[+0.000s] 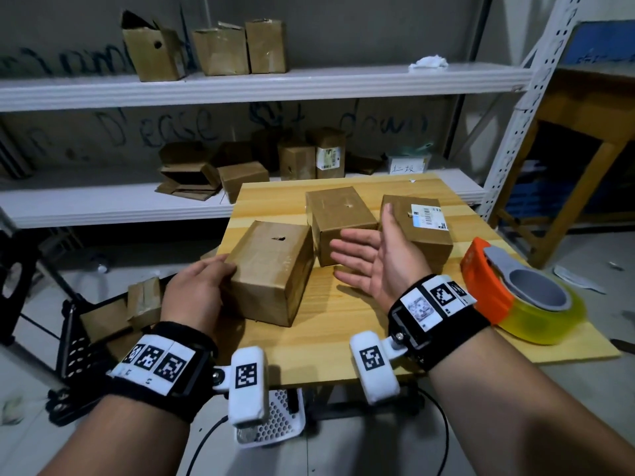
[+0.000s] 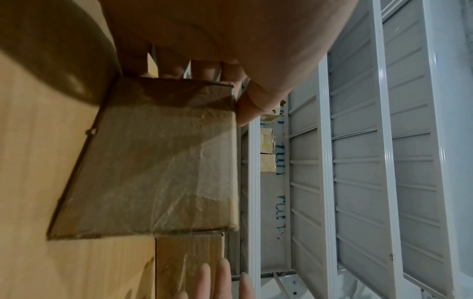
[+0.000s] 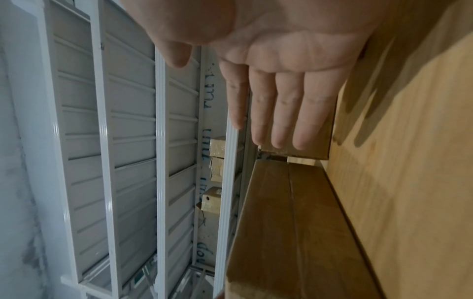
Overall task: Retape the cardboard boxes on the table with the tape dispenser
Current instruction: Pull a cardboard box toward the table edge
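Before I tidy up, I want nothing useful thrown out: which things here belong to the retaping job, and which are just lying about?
Job:
near box, gripped by the left hand
middle box
labelled box
tape dispenser on the table
right hand, open, holding nothing

Lying about:
shelf boxes
crumpled white paper

On your table [image 1: 343, 338] three boxes sit: the nearest box [image 1: 271, 269] left, two behind it. The tape dispenser [image 1: 515, 297] lies right.

right hand [image 3: 281, 60] flat, fingers [image 3: 284, 113] straight, above cardboard box [image 3: 294, 232] on wooden table [image 3: 409, 182]
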The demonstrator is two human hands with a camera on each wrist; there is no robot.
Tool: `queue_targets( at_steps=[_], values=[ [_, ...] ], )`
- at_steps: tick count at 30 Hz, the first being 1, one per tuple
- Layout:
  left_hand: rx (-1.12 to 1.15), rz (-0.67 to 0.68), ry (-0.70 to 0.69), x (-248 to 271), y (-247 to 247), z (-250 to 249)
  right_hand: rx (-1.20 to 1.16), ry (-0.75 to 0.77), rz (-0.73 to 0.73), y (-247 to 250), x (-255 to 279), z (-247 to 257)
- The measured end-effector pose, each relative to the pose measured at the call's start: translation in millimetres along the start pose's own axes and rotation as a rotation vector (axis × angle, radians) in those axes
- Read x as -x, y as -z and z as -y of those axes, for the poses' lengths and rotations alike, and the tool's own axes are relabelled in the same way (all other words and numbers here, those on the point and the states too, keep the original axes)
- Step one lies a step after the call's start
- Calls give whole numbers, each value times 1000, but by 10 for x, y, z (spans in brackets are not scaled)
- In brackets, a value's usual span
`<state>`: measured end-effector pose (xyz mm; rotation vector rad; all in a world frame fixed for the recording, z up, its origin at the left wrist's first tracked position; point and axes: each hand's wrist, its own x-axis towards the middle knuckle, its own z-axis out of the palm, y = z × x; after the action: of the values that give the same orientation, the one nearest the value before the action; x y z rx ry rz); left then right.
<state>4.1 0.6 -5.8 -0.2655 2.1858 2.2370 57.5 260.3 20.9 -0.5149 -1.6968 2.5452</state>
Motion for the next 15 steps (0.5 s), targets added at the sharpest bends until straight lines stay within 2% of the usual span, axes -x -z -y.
queue_targets(
  at_steps=[5, 8, 11, 15],
  values=[
    [40, 11, -17, 94, 83, 67, 48, 9, -4, -30, 59, -47],
    [118, 22, 62, 178, 91, 39, 69, 26, 1, -56, 92, -90],
    [148, 122, 133, 205, 59, 54, 115, 44, -21, -62, 106, -138],
    [126, 207, 138, 324, -60, -9, 171, 102, -105, -32, 154, -182]
  ],
)
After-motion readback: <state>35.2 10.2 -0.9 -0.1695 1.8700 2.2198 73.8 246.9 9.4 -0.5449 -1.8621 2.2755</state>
